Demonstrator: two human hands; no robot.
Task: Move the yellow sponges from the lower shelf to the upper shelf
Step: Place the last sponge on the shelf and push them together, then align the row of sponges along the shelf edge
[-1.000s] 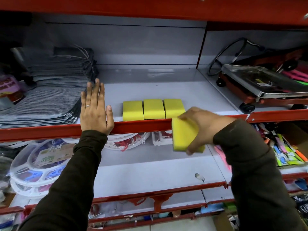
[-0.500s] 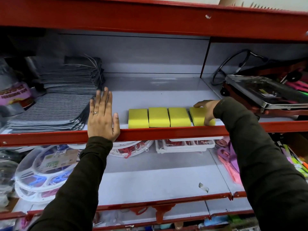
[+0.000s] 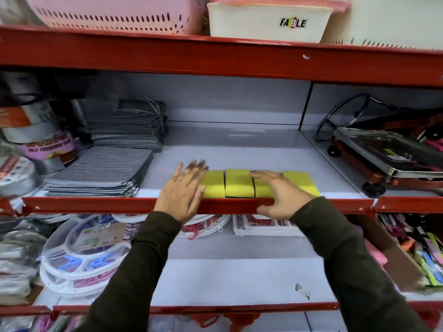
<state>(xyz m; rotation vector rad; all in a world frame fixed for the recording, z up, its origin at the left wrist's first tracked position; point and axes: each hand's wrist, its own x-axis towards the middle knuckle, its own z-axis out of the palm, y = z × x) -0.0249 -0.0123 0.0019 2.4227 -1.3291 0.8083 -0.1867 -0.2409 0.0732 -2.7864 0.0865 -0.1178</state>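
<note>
Several yellow sponges [image 3: 239,183] lie in a row along the front of the upper shelf [image 3: 239,149], just behind its red lip. My left hand [image 3: 183,188] is spread flat at the row's left end, covering part of the leftmost sponge [image 3: 213,184]. My right hand [image 3: 281,194] is open with fingers apart, lying over the third sponge and the red lip; the rightmost sponge [image 3: 302,182] shows beyond it. Neither hand holds anything. The lower shelf [image 3: 227,279] below shows bare grey surface with no sponges in sight.
Stacks of grey striped cloths [image 3: 100,173] fill the upper shelf's left side. A metal trolley [image 3: 388,156] stands to the right beyond a divider. White round plastic trays [image 3: 84,255] sit on the lower shelf at left. Pink and white baskets [image 3: 268,19] rest on the top shelf.
My right hand set the sponge it carried at the row's right end and let go, now resting open over the row. My left hand slid right along the lip to the leftmost sponge.
</note>
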